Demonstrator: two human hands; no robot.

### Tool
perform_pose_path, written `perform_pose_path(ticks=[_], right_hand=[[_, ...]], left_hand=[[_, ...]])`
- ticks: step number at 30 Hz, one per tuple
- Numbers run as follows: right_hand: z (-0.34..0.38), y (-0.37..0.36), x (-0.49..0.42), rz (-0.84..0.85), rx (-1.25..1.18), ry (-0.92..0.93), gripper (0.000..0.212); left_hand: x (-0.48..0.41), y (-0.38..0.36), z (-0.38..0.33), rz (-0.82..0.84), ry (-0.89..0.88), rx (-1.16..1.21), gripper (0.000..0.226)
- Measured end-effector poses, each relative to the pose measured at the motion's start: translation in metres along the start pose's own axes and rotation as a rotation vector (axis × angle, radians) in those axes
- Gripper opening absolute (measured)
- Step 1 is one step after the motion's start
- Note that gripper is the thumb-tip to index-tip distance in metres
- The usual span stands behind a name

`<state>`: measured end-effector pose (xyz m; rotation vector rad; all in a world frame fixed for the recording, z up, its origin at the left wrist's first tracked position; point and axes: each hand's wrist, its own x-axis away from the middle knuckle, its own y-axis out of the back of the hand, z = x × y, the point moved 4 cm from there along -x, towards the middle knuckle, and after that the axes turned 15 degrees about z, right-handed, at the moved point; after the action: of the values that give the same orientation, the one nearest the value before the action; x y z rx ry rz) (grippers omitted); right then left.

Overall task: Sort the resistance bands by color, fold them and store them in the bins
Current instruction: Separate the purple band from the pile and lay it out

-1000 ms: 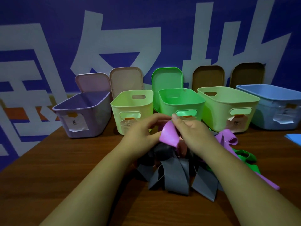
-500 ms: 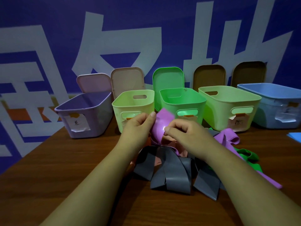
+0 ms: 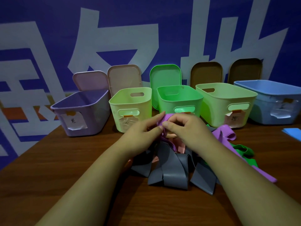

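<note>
Head view. I have both hands raised over the tangled heap near the middle of the table, closed on one purple band: my left hand pinches it between thumb and forefinger, my right hand curls its fingers over the fold from the other side, thumbs nearly touching. The band is held just above the heap, in front of the bright green bin.

I judge the band light, limp and rubbery — it drapes and loops rather than holding a shape, so a fold will likely spring open unless pinched at the crease. The matte surface should give fair friction; the best hold looks to be across the flat width near a fold, not along an edge.

The grey bands lie in broad, flat overlapping loops on the near side of the heap. A pink band shows beneath my hands; a second purple band and a green band trail toward the table's right edge.

Along the far edge stands a row of smooth, thin-walled plastic bins with rounded corners — lilac bin, two pale green, bright green, blue bin — each labelled, with lids propped behind. The table has a dark wood grain.
</note>
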<state>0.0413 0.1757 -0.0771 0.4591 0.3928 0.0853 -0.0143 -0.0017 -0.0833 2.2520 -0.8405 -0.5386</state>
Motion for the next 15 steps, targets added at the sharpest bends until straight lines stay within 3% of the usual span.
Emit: perform_pose_path(ticks=[3, 6, 12, 15], right_hand=[[-0.006, 0.006, -0.001, -0.047, 0.046, -0.038, 0.013], [-0.01, 0.004, -0.002, -0.026, -0.036, -0.062, 0.012], [-0.006, 0.005, 0.001, -0.05, -0.038, -0.074, 0.01], [-0.004, 0.004, 0.0, -0.04, -0.065, -0.085, 0.011]], left_hand=[[0.001, -0.003, 0.003, 0.004, 0.028, 0.028, 0.075], [0.001, -0.004, 0.004, -0.013, 0.02, 0.063, 0.078], [0.005, -0.006, -0.007, -0.019, 0.005, -0.059, 0.053], [0.006, -0.009, -0.014, 0.007, -0.048, -0.09, 0.052]])
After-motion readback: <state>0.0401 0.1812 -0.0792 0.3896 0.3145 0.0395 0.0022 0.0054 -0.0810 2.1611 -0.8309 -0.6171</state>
